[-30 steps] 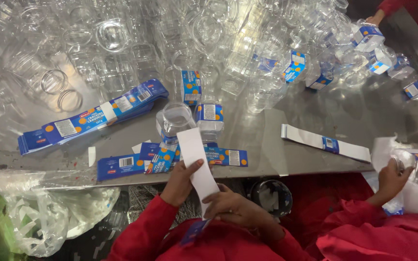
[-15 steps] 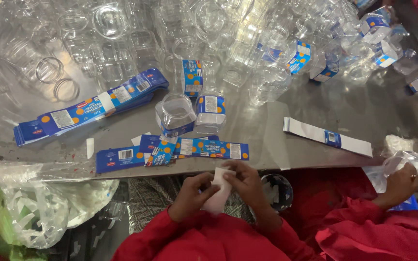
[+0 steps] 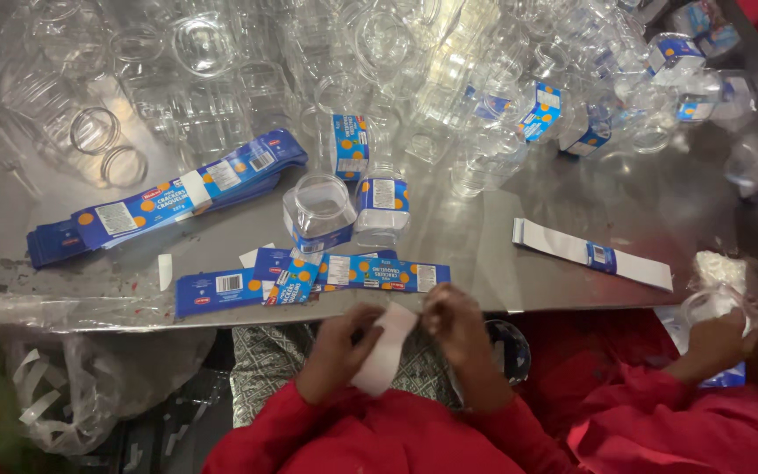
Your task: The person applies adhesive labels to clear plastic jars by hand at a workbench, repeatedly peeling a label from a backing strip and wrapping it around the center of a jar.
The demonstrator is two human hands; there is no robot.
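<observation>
A paper strip (image 3: 385,349) sits between the left hand (image 3: 341,338) and right hand (image 3: 451,320), near the table (image 3: 502,263) edge. Just beyond lie loose labels (image 3: 309,276), then two jars (image 3: 353,211). A label stack (image 3: 164,195) lies left, empty jars (image 3: 309,61) far.

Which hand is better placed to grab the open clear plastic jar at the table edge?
Left, probably. The left hand sits almost directly below the open clear plastic jar; the right hand is further off to the side. Both hands pinch the white paper strip.
</observation>
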